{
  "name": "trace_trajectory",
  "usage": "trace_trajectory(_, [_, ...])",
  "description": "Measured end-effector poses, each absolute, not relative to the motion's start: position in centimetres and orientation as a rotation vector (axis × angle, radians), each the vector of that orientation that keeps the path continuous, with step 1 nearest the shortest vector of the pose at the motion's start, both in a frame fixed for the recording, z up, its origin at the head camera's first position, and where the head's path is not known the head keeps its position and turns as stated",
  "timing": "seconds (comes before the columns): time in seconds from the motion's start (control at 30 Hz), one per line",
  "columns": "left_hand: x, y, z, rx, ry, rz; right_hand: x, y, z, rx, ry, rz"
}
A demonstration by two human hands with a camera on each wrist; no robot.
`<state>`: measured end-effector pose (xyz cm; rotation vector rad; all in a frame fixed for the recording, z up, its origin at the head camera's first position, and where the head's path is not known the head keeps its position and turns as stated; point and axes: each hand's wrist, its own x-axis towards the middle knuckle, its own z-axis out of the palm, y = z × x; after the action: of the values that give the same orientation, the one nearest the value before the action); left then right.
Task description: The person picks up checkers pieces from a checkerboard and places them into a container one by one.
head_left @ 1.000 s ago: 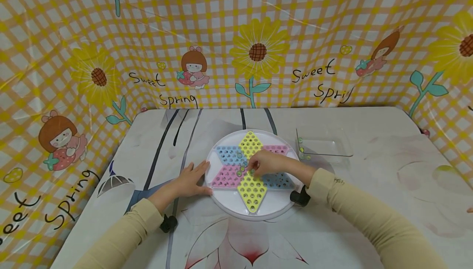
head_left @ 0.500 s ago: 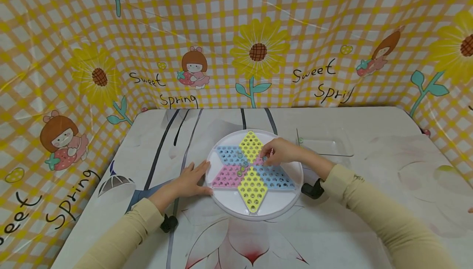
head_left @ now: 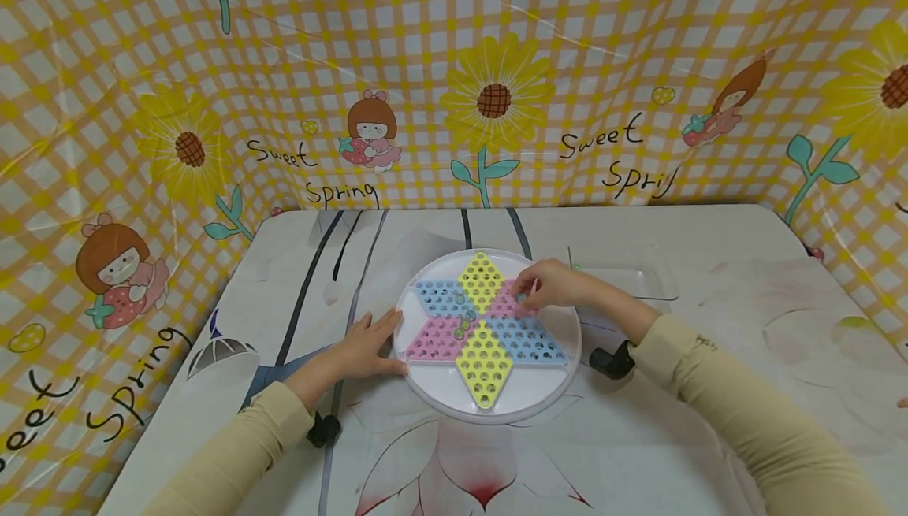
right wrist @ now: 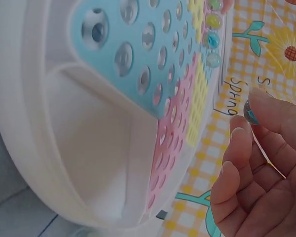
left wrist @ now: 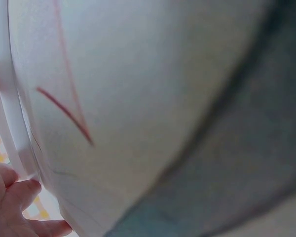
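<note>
Pinching a small clear marble (right wrist: pixel 250 112) with blue inside between thumb and forefinger of the right hand (head_left: pixel 549 283), with the other fingers bent loosely toward the palm. Held above the pink patch (head_left: pixel 502 303) at the far right of the round game board (head_left: pixel 528 390). Should prove light, hard and stiff — likely glass, so slick, quick to roll and apt to chip on a hard landing. Best taken by the sides at the widest part, with soft fingertips and little force (might shoot out under too hard a squeeze). With the left hand (head_left: pixel 365 347), fingers spread, touching the board's left rim (head_left: pixel 400 343), probably to steady it. Mind the cluster of marbles (head_left: pixel 464 324) just left of the board's middle — easily knocked, by the look, in a low sweep. Mind also the clear box (head_left: pixel 631 296) near the board's far right side, with thin edges hard to see. For room, look to the air above the board and to the table (head_left: pixel 752 264) right of the box, well short of the checked cloth (head_left: pixel 418 138) hanging at the far side.
</note>
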<state>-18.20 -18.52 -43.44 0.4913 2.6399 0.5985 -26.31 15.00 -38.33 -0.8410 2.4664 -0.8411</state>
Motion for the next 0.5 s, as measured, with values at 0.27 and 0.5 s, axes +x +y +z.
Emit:
trace_trajectory(0.27, [-18.2,-18.5,-43.4,0.491,2.641,0.599,-26.5,16.1,-37.7,-0.746,2.485,-0.821])
trace_trajectory(0.5, [-18.4,-18.6,-43.8,0.487,2.648,0.597,-26.9,17.3,-37.4,-0.773,2.541,-0.793])
